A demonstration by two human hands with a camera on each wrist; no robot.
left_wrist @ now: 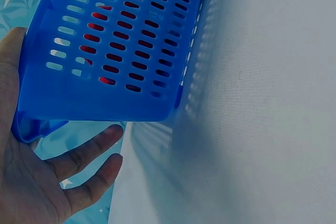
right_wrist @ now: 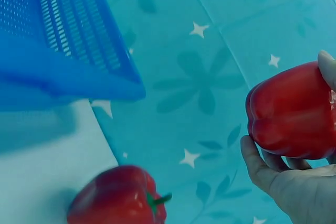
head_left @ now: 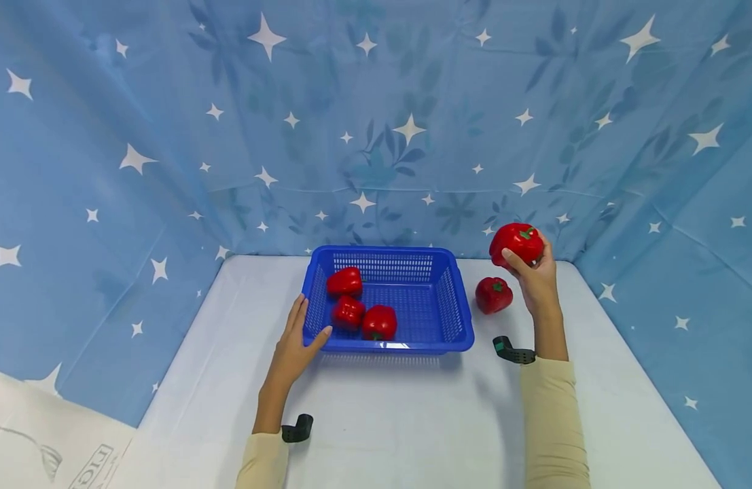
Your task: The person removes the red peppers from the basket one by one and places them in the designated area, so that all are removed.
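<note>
A blue plastic basket sits on the white table, with three red bell peppers grouped in its left half: one at the back, one in the middle and one at the front. My left hand rests at the basket's front left corner, thumb along the front rim, fingers extended up the left side. In the left wrist view, two fingers stand free of the basket. Raised over the table's back right, my right hand grips another red bell pepper between thumb and fingers.
Another red bell pepper lies on the table, right of the basket and below the raised one. A blue star-patterned curtain encloses the table's back and sides. Dark wrist cameras sit on both forearms.
</note>
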